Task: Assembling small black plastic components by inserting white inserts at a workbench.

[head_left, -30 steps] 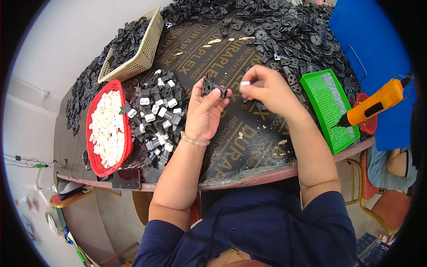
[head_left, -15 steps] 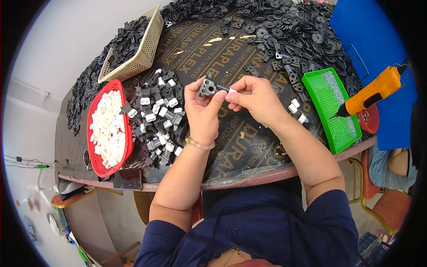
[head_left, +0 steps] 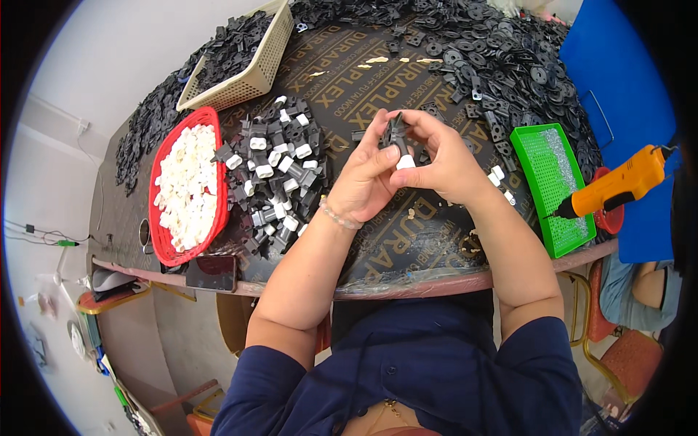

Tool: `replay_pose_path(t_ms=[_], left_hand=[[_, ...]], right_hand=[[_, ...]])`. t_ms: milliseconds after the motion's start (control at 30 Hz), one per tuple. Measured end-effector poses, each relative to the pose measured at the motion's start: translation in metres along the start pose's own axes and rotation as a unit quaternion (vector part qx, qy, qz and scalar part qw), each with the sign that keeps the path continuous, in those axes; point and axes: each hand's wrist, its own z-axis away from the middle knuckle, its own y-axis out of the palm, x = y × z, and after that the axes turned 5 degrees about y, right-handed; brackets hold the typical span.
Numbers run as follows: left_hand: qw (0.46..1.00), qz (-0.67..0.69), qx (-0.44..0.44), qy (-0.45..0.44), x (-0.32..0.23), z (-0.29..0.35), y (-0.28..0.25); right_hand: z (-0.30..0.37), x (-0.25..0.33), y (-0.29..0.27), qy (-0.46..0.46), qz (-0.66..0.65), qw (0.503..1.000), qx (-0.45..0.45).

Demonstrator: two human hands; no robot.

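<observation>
A black tubular plastic fitting [head_left: 396, 136] with a white plastic cap [head_left: 406, 162] was above the dark worktop [head_left: 342, 87]. The left hand's [head_left: 367, 173] fingers gripped it; the right hand's [head_left: 452, 166] curled round it, thumb against the cap, apparently seating it; the next push seemingly called for straight, firm pressure.

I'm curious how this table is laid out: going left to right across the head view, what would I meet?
Red basket, heap of black-and-white parts, left hand, held black part, right hand, green tray.

Gold capital lettering [head_left: 361, 105], large and small, repeats in slanting lines across the dark tabletop [head_left: 396, 251].
</observation>
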Motion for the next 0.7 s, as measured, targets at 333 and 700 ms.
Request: replay_pose_path(t_ms=[333, 700], left_hand=[[0.983, 0.171, -0.062, 0.029, 0.027, -0.013, -0.050], [0.958, 0.272, -0.081, -0.050, 0.024, -0.012, -0.088]], right_hand=[[-0.036, 0.030, 0.062, -0.038, 0.149, 0.988, -0.014], [-0.137, 0.014, 0.190, -0.295, 0.454, 0.839, 0.059]])
